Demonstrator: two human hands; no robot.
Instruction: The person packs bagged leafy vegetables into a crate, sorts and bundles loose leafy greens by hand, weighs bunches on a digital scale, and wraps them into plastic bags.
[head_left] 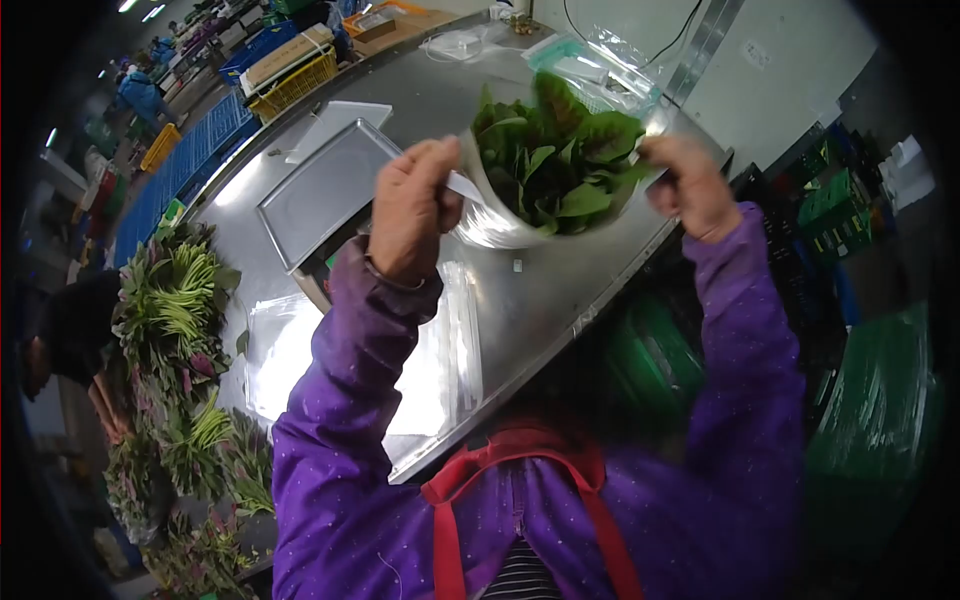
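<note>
In the head view a clear plastic bag [497, 228] full of leafy greens [565, 160] is held over the metal table. My left hand [413, 212] is closed at the bag's left edge, where a whitish strip of plastic shows beside the fingers. On the opposite side my right hand [690, 187], slightly smeared by motion, pinches the bag's right edge. Dark green leaves, some reddish, stick up out of the bag's mouth between both hands.
A flat metal tray [325, 195] lies on the metal table [560, 300], near a stack of clear plastic bags [440, 370]. Bundled greens [180, 310] are heaped at left, beside another person's arm [108, 405]. Packed plastic film [590, 70] sits at the back; green crates [840, 215] stand right.
</note>
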